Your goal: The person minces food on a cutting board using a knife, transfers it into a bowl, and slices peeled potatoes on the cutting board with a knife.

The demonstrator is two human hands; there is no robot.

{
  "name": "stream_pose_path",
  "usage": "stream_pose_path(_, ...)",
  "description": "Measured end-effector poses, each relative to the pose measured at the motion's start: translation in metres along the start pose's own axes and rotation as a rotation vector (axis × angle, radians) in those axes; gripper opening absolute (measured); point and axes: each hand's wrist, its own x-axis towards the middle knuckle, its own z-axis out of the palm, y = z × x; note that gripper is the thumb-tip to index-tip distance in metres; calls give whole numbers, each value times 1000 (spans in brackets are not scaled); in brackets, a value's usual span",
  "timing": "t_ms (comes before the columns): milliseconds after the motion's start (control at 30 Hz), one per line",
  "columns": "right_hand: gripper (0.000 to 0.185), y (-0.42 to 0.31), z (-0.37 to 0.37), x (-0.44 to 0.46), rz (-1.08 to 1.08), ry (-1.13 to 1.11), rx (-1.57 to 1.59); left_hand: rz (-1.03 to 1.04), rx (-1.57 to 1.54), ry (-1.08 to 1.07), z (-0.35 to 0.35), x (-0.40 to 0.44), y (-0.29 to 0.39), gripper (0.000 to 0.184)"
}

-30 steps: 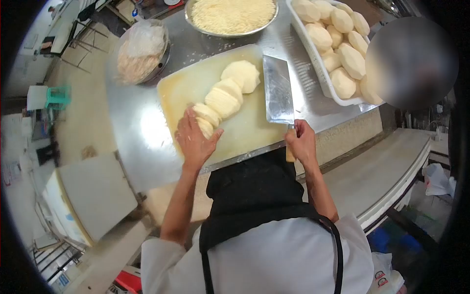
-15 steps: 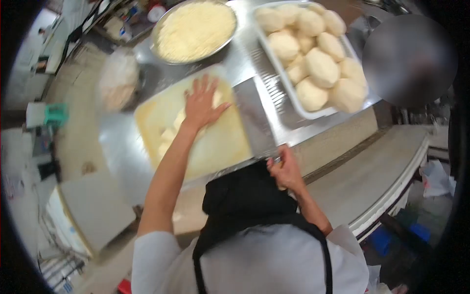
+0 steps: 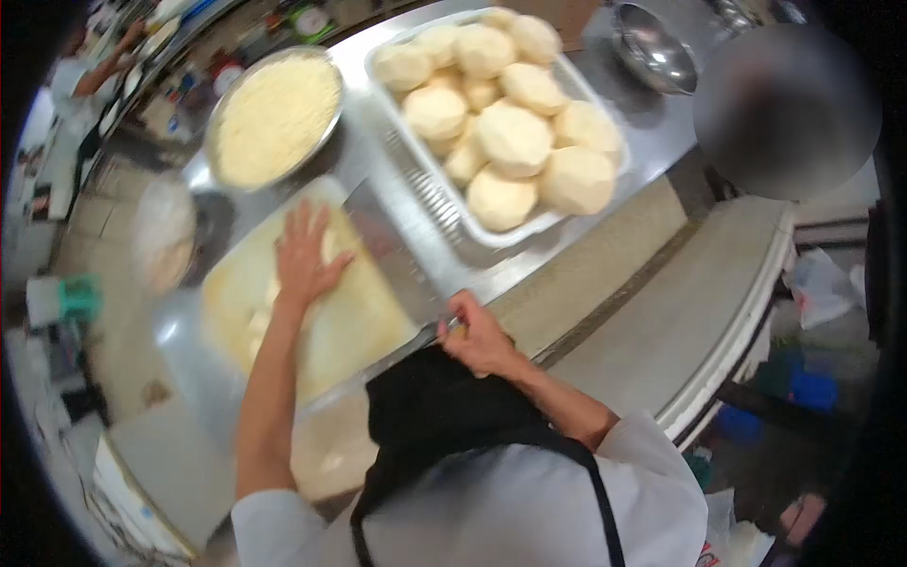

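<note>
My left hand (image 3: 307, 257) lies flat with fingers spread on the yellowed cutting board (image 3: 364, 331). Under and beside it are pale cut pieces (image 3: 257, 326), partly covered by the palm and forearm. Closed around a handle at the board's near right corner is my right hand (image 3: 475, 338). The handle belongs to a wide-bladed cleaver (image 3: 392, 260), whose grey blade stretches away along the board's right side. Blur hides its exact edge.
A white plastic basket (image 3: 416, 156) heaped with large peeled pale roots (image 3: 515, 137) stands right of the board. Behind the board is a metal basin (image 3: 213, 156) of finely cut pale food (image 3: 279, 113). A plastic bag (image 3: 162, 231) sits left; a steel bowl (image 3: 654, 49), far right. Another person (image 3: 80, 80) is far left.
The camera has turned, so the board, basket and basin sit further left in view. My left hand stays flat on the board, and my right hand keeps its grip on the cleaver.
</note>
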Motion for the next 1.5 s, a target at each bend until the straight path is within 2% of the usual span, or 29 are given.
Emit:
stream_pose_path(167, 28, -1, 0, -4, 66, -3, 51, -3, 128, -83, -20, -8, 10, 90)
stream_pose_path(300, 30, -13, 3, -5, 52, 34, 119, 53, 126, -35, -20, -2, 7, 81)
stream_pose_path(467, 30, -13, 13, -6, 32, 71, -3, 83, 65, -67, -21, -8, 5, 72)
stream_pose_path(667, 27, -33, 13, -1, 69, 9, -91, 43, 74, -162, -33, -24, 16, 75)
stream_pose_path(767, 26, -34, 22, 8, 74, -11, -140, 40, 68, -142, -34, -29, 17, 78)
stream_pose_path(800, 26, -34, 24, 11, 63, -10, -159, 19, 43, -175, -35, -29, 18, 84)
stream_pose_path(900, 28, -36, 33, 25, 56, -43, -224, 44, -5, -120, -35, -29, 14, 76)
stream_pose_path(1000, 32, -31, 32, 32, 11, -91, -173, 34, -496, 199, -22, -36, -39, 57)
stream_pose_path(1033, 35, -37, 31, 29, 109, -139, -135, -49, -537, 230, -54, -45, -51, 45)
stream_pose_path(1067, 38, -49, 28, 28, 207, -182, -100, -189, -704, 242, -75, -61, -74, 42)
stream_pose_path(1100, 41, -55, 26, 29, 301, -222, -70, -213, -622, 257, -96, -84, -92, 39)
stream_pose_path(1133, 45, -49, 26, 29, 296, -204, -32, -294, -512, 154, -105, -113, -104, 37)
stream_pose_path(1233, 41, -48, 25, 34, 241, -207, -92, -122, -215, 161, -65, -186, -111, 39)
stream_pose_path(1333, 39, -49, 29, 40, 109, -211, -176, -361, -373, 290, -37, -192, -83, 43)
stream_pose_path(1367, 38, -47, 29, 44, 53, -214, -210, -324, -359, 273, -36, -193, -86, 44)
stream_pose_path(1467, 38, -50, 31, 55, 157, -216, -173, -245, -311, 235, -34, -191, -98, 46)
stream_pose_path(1500, 38, -51, 33, 59, 168, -230, -182, -287, -320, 252, -38, -191, -96, 47)
